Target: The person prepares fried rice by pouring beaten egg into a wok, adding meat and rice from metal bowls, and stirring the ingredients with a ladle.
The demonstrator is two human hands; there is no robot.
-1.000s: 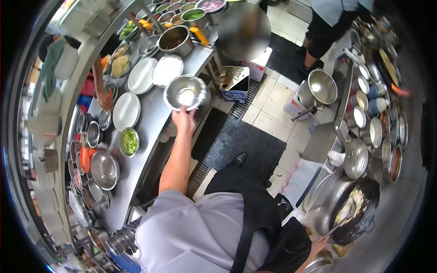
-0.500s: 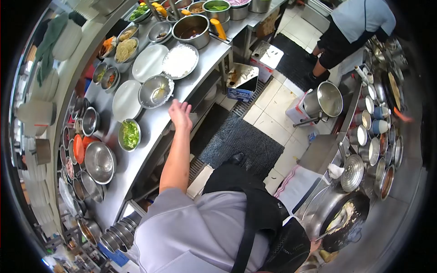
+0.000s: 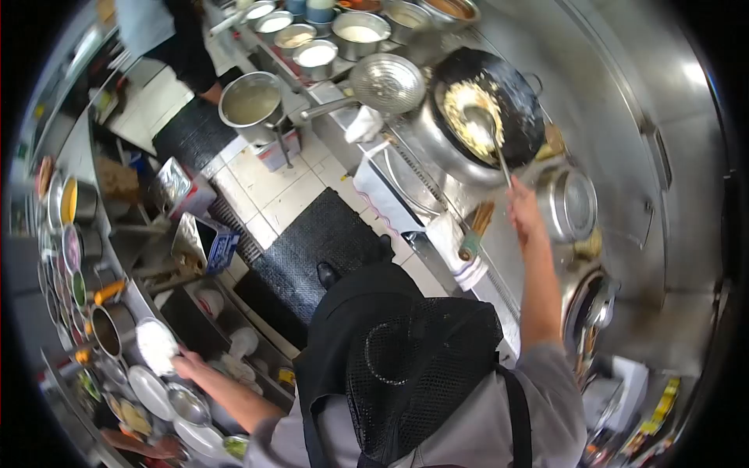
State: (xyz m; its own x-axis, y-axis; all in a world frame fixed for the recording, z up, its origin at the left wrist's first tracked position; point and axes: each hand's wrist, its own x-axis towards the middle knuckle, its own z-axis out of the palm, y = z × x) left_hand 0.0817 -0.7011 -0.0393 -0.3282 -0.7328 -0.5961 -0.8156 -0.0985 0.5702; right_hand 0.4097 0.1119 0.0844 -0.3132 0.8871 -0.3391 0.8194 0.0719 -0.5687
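At the counter on the left, my left hand [image 3: 186,364] is closed on the rim of a bowl of white rice [image 3: 156,345]. My right hand [image 3: 524,207] grips the handle of a ladle [image 3: 477,121], whose bowl rests in yellowish food, seemingly egg or rice [image 3: 456,97]. That food lies in a dark wok [image 3: 519,97] on the stove. White plates [image 3: 150,390] and a metal bowl [image 3: 189,405] sit near the rice.
A perforated strainer [image 3: 387,83] lies beside the wok. Behind it stand several metal containers [image 3: 360,28]. A big pot [image 3: 250,100] stands over the floor. A person [image 3: 148,27] is at upper left; another person's hand [image 3: 166,448] reaches in at lower left.
The view has swung toward the stove. My left hand, open beside the metal bowl before, now holds the rice bowl's rim. My right hand still holds the ladle in the wok.
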